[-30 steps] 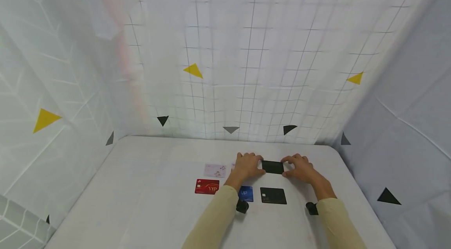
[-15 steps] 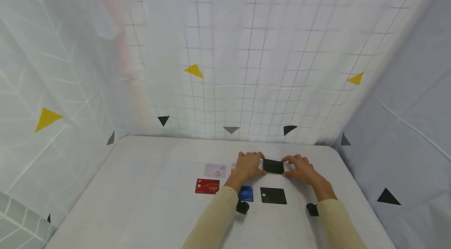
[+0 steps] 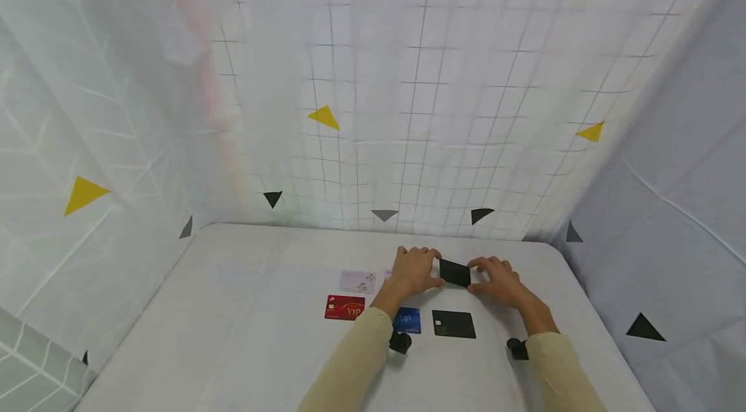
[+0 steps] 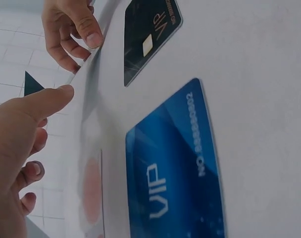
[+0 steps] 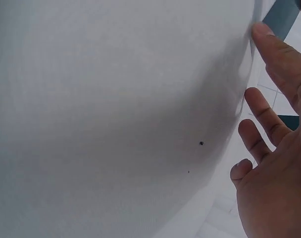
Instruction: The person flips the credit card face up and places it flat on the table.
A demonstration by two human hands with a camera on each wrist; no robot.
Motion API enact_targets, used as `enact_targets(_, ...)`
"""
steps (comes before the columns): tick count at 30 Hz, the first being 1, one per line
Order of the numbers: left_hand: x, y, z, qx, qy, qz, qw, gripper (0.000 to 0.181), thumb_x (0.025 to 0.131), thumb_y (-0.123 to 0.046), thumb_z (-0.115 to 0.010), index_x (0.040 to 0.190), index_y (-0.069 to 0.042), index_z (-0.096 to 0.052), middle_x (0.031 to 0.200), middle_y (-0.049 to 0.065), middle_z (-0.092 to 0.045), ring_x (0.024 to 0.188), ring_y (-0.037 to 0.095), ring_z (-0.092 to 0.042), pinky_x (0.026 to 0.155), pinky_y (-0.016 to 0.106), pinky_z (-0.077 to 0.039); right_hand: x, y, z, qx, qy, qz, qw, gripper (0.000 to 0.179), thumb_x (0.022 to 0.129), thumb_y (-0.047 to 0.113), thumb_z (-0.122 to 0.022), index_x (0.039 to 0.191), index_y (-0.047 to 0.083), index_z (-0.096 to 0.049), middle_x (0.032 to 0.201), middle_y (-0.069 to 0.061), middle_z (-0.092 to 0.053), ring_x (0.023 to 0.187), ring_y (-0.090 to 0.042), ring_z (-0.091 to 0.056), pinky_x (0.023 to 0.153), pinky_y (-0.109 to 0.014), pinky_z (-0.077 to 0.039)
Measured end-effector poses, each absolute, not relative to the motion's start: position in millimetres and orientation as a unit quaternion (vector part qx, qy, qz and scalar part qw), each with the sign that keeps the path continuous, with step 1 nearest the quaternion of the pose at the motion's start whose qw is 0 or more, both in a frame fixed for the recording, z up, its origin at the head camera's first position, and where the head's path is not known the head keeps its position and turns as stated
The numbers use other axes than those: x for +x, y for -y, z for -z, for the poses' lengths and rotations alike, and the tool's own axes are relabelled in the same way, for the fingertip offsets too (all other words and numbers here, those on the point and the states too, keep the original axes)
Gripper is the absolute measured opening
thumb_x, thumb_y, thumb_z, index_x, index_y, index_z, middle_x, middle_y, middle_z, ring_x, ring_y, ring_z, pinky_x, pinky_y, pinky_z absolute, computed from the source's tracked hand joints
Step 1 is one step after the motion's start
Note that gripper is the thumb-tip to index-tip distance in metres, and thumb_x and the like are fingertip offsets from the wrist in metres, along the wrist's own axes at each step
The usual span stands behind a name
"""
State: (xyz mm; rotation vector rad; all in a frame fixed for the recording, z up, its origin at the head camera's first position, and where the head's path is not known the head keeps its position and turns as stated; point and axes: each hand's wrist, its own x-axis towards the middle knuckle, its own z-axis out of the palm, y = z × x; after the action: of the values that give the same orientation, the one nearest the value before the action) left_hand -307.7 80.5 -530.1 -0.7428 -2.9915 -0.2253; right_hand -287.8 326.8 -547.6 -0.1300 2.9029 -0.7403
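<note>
A plain dark card [image 3: 455, 273] is held above the back of the white table, its left end raised. My left hand [image 3: 410, 271] pinches its left end between thumb and fingers. At the other end, my right hand [image 3: 497, 280] pinches the right edge. A black VIP card [image 3: 454, 324] lies flat nearer me, beside a blue VIP card [image 3: 409, 320] partly covered by my left wrist. Further left are a red VIP card [image 3: 344, 307] and a pale pink card [image 3: 357, 281]. A second pale card is mostly hidden behind my left hand.
The white table [image 3: 245, 334] ends at a white gridded curtain [image 3: 373, 166] behind, with further sheets at both sides. A black wrist device [image 3: 400, 342] sits under the left wrist, and another [image 3: 517, 348] under the right.
The dark card's left end has risen and shifted slightly right, so the card now slants. My left hand has moved up and right with it; my right hand has barely moved.
</note>
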Motion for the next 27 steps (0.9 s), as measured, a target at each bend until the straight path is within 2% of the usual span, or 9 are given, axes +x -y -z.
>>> enact_targets(4, -307, -74, 528, -0.246, 0.964, 0.089, 0.037, 0.061, 0.085, -0.065, -0.069, 0.138, -0.037, -0.056, 0.113, -0.017, -0.066, 0.109, 0.011, -0.06, 0.093, 0.041, -0.039, -287, -327, 550, -0.062, -0.965, 0.251, 0.051, 0.059, 0.084, 0.038, -0.08, 0.135, 0.019, -0.057, 0.128, -0.015, -0.056, 0.126, -0.044, -0.038, 0.098, -0.07, -0.027)
enact_targets(9, -302, -60, 526, -0.257, 0.959, 0.111, 0.048, 0.061, 0.085, -0.064, -0.069, 0.138, -0.037, -0.056, 0.094, -0.018, -0.061, 0.099, 0.009, -0.058, 0.091, 0.04, -0.039, -281, -320, 539, -0.093, -0.959, 0.264, 0.034, 0.056, 0.086, 0.033, -0.08, 0.133, 0.014, -0.057, 0.128, -0.014, -0.056, 0.124, -0.042, -0.039, 0.099, -0.07, -0.025)
enact_targets(17, -294, -42, 522, -0.269, 0.952, 0.128, 0.064, 0.06, 0.084, -0.065, -0.07, 0.135, -0.035, -0.06, 0.092, -0.016, -0.059, 0.095, 0.009, -0.055, 0.088, 0.037, -0.037, -270, -306, 521, -0.111, -0.954, 0.276, 0.025, 0.061, 0.079, 0.037, -0.086, 0.128, 0.013, -0.059, 0.127, -0.013, -0.058, 0.122, -0.039, -0.04, 0.098, -0.068, -0.028)
enact_targets(27, -286, -21, 520, -0.277, 0.944, 0.167, 0.065, 0.058, 0.083, -0.059, -0.074, 0.132, -0.031, -0.063, 0.089, -0.015, -0.057, 0.091, 0.01, -0.054, 0.085, 0.037, -0.035, -264, -293, 512, -0.115, -0.947, 0.299, 0.015, 0.06, 0.08, 0.038, -0.085, 0.129, 0.017, -0.058, 0.131, -0.007, -0.056, 0.125, -0.033, -0.039, 0.096, -0.063, -0.039)
